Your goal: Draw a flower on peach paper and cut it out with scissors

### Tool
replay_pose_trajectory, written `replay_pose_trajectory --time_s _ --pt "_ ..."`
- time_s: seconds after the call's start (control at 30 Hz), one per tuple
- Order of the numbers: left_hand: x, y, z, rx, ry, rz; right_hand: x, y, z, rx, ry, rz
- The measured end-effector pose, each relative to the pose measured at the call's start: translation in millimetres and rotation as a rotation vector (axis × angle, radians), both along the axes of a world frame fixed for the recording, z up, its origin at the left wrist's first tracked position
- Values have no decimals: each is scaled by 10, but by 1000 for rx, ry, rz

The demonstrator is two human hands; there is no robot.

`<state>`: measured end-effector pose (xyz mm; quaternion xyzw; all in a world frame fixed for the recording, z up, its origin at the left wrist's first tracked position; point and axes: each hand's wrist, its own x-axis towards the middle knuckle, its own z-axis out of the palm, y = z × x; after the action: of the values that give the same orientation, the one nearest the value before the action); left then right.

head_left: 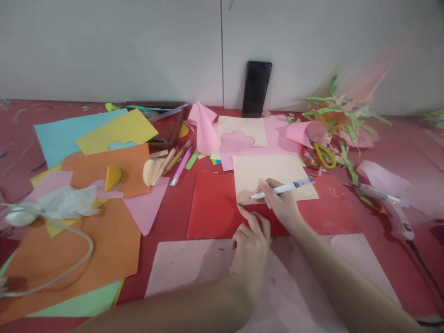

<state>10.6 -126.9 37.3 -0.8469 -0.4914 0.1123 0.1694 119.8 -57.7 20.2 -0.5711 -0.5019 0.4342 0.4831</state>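
Observation:
A white marker with a dark tip is in my right hand, gripped between thumb and fingers. Its tip is at the lower part of a cream sheet of paper, where no clear line can be made out. My left hand holds nothing; its index finger stretches to the sheet's lower left corner, and the other fingers are loosely bent. Beneath the cream sheet lies a red board. A large pale pink sheet spreads under my forearms.
Coloured papers, including an orange sheet, cover the left. A pink paper cone stands behind pens. A phone leans on the wall. Scissors, a glue gun with cord, and a paper-strip figure are right.

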Motion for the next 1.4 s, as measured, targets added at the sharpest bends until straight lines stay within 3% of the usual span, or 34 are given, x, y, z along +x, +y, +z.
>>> replay_pose_trajectory --time_s 0.17,0.37,0.5,0.8,1.07,1.2,1.4 --pt "7 3 6 5 -9 -6 -10 -10 -8 102 0 25" --pt "11 6 12 -16 -37 6 -24 -37 29 30 37 -31" --pt "4 1 4 -8 -37 -1 -15 -40 9 3 -16 6" --pt "-1 -8 -3 32 54 -28 -19 -7 -8 94 25 9" --pt "5 12 -5 35 91 -34 -16 -43 73 73 -136 77" --pt "1 20 0 46 117 -45 -35 -33 54 43 -71 5" --pt "-1 16 5 54 127 -56 -56 -33 12 24 -224 -28"
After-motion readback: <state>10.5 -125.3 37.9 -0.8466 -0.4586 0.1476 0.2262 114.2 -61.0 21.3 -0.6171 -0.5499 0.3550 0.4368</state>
